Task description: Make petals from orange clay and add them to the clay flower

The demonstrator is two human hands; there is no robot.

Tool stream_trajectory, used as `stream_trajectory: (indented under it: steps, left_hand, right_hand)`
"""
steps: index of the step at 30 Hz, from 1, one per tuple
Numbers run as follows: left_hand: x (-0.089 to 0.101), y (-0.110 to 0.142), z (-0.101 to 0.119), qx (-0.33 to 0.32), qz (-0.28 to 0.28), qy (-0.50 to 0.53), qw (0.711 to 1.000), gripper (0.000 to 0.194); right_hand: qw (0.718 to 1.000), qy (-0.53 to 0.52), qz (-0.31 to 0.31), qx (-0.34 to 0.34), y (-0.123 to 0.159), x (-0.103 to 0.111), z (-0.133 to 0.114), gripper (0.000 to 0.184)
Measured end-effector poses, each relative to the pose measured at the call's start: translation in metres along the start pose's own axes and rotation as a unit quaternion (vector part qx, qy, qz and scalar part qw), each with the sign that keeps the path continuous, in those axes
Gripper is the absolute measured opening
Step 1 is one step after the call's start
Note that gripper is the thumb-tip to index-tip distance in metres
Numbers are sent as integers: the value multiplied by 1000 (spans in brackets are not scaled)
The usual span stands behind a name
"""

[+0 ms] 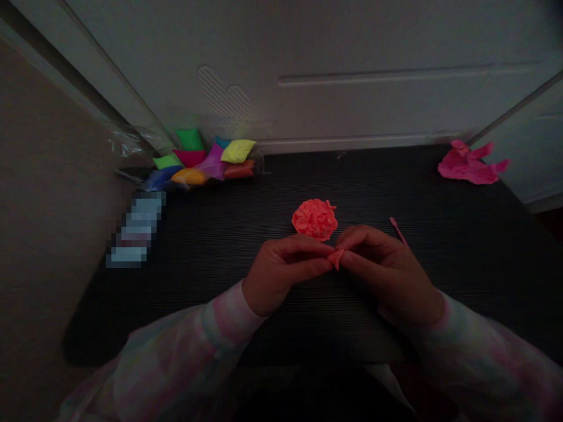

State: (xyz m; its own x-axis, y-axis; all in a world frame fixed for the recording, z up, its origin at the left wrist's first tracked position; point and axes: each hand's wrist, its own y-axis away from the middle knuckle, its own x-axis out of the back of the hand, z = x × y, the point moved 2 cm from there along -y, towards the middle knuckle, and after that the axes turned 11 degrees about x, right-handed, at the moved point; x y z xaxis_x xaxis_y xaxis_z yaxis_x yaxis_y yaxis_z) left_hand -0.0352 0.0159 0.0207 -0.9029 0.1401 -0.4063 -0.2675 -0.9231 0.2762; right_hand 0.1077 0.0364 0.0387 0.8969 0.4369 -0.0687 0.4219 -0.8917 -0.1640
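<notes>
Between the fingertips of both hands is a small, thin, pointed piece of coral-pink modelling clay (336,258). My left hand (288,266) pinches it from the left, thumb below and fingers above. From the other side my right hand (387,266) grips the same piece with thumb and fingers closed. Just beyond the fingertips, a round ruffled coral-pink clay form (315,219) rests on the dark table (211,234). Near the back of my right hand lies a slim pink stick-like tool (398,230), its lower end hidden by the hand.
At the back left, a clear plastic bag holds several coloured clay packets (211,161). A blurred-out pale rectangular item (137,230) lies at the left edge. Crumpled bright pink material (472,164) sits at the back right. A pale panel (352,111) with a heart relief stands behind the table.
</notes>
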Motion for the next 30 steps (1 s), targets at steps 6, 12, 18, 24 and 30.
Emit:
stream_trajectory:
  steps: [6, 12, 18, 24, 30]
  left_hand:
    - [1, -1, 0, 5, 11, -17, 1000, 9]
    - [-1, -2, -2, 56, -8, 47, 997, 8]
    - [-4, -2, -4, 137, -14, 106, 985, 11]
    - [-4, -2, -4, 177, -20, 134, 975, 18]
    - [-4, -2, -6, 185, -38, 140, 972, 18]
  right_hand:
    - [1000, 0, 1, -15, 0, -1, -1, 4]
    - [1000, -12, -1, -29, 0, 0, -2, 4]
    - [994, -68, -18, -79, 0, 1, 1, 2]
    - [987, -105, -36, -116, 1, 3, 5, 2]
    - [979, -143, -45, -139, 3, 2, 6, 7]
